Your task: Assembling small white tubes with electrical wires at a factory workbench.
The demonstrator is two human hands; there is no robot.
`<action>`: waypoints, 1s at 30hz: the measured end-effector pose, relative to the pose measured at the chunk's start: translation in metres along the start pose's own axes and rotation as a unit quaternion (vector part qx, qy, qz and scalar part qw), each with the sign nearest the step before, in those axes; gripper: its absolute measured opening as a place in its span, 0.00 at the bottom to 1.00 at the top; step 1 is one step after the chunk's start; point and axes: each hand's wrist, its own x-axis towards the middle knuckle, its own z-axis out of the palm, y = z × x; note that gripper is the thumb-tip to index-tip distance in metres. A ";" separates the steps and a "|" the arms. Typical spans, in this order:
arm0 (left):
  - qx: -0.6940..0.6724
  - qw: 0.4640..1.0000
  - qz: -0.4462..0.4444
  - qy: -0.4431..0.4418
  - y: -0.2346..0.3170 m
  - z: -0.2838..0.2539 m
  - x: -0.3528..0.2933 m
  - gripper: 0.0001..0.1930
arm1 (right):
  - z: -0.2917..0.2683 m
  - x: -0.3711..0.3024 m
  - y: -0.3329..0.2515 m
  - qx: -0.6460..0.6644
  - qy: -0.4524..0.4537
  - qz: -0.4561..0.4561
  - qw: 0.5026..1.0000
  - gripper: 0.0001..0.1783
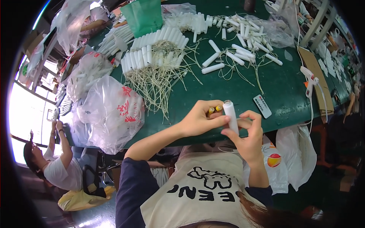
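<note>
Above the table's near edge, a white plastic tube [231, 117] stands nearly upright between my two hands, its open end facing up. My right hand [249, 138] is closed around the tube's lower part. Curled fingers of my left hand [203, 117] hold two small yellow cylinders [215, 109] that look like batteries, and the left thumb touches the tube's side. A thin wire shows below the tube, near my lap. Just beyond my right hand, a small white remote control [262, 106] with rows of buttons lies on the green table [201, 89].
White tubes with pale cords [140, 59] lie in rows at the far left, under a green bag [142, 17]. Loose tubes [243, 53] are scattered farther right. Filled plastic bags [110, 114] crowd the left. A white glue gun [310, 81] lies right. A co-worker [57, 163] sits left.
</note>
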 end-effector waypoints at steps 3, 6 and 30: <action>0.044 0.995 0.017 0.083 0.022 -0.028 -0.008 0.08 | -0.001 0.009 -0.003 0.062 -0.004 -0.049 0.997 0.31; 0.109 0.971 0.036 0.211 0.052 -0.074 -0.010 0.10 | -0.014 0.018 -0.008 0.181 0.015 -0.003 0.983 0.24; 0.522 0.699 -0.241 0.425 -0.028 -0.347 0.137 0.33 | -0.096 0.090 -0.105 0.450 -0.365 -0.082 0.811 0.08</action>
